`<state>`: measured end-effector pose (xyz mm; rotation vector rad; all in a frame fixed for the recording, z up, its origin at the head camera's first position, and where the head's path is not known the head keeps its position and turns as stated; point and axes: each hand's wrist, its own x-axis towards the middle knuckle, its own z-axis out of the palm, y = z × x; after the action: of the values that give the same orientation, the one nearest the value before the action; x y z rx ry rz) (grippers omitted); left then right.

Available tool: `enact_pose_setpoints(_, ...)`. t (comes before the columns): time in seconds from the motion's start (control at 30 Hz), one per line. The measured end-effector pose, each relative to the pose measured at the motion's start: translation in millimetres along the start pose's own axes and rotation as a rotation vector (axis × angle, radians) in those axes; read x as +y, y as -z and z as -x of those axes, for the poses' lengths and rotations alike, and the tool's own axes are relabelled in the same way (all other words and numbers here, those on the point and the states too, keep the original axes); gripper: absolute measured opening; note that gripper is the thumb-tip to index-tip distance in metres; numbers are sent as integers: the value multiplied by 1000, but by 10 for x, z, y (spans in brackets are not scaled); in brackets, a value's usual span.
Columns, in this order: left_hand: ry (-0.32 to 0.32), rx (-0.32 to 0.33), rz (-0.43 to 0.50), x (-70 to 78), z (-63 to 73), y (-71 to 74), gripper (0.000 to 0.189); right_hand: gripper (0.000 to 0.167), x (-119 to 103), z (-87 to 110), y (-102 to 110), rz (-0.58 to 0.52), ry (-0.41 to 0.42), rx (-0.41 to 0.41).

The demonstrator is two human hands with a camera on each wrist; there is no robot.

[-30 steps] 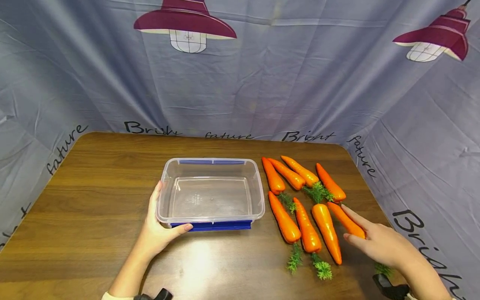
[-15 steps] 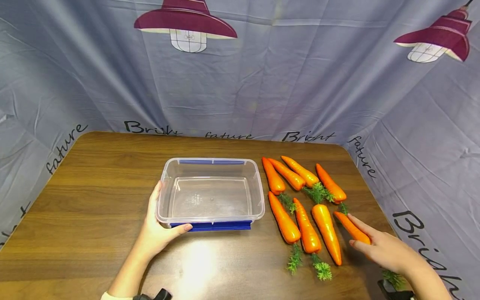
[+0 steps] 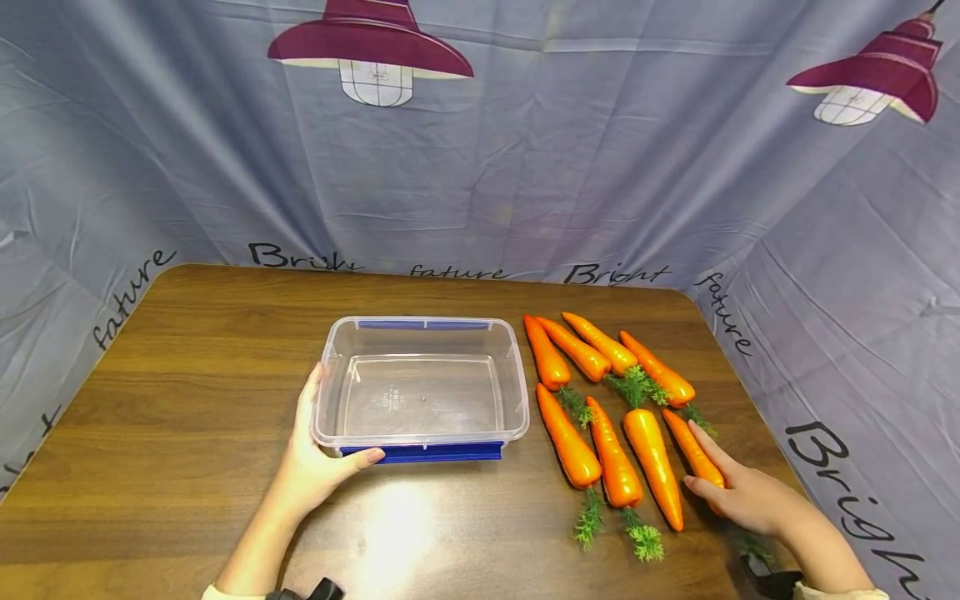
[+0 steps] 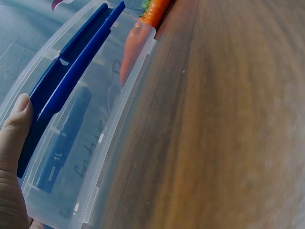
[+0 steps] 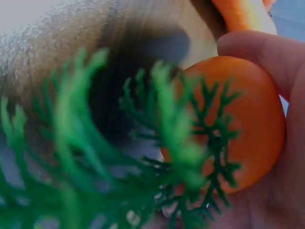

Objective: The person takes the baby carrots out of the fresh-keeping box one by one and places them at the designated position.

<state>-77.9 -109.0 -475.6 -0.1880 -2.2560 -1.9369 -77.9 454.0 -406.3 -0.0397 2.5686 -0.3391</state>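
Note:
My left hand grips the front left corner of a clear plastic food container, lidless and with nothing inside. Its thumb presses on the blue latch along the front side. At the right of the table, my right hand holds an orange carrot between thumb and fingers, its narrow tip pointing away from me. The right wrist view shows the carrot's thick end against the palm, green leaves hanging in front of it.
Several more carrots lie right of the container, one just left of my right hand and another behind it. Some have green tops. A grey-blue printed curtain borders the wooden table at the back and sides.
My right hand drew the carrot back to the right, then shifted it left again. The carrot behind it has turned, its tip swinging left. My left hand and the container stayed still.

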Motion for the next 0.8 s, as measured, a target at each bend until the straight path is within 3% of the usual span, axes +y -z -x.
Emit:
enact_pose_setpoints(0.43,-21,-9,32,-23,-25,-8,133,85,-41,-83,-84,21,-37,12)
enact_pose_setpoints(0.6,-26,-12,24,-32,-47,-10,134,75,-45,-77,-137,94,-26,106)
enact_pose_setpoints(0.8,16,-17,-67,-2,-73,15,133,71,-165,-48,-96,243,-48,307)
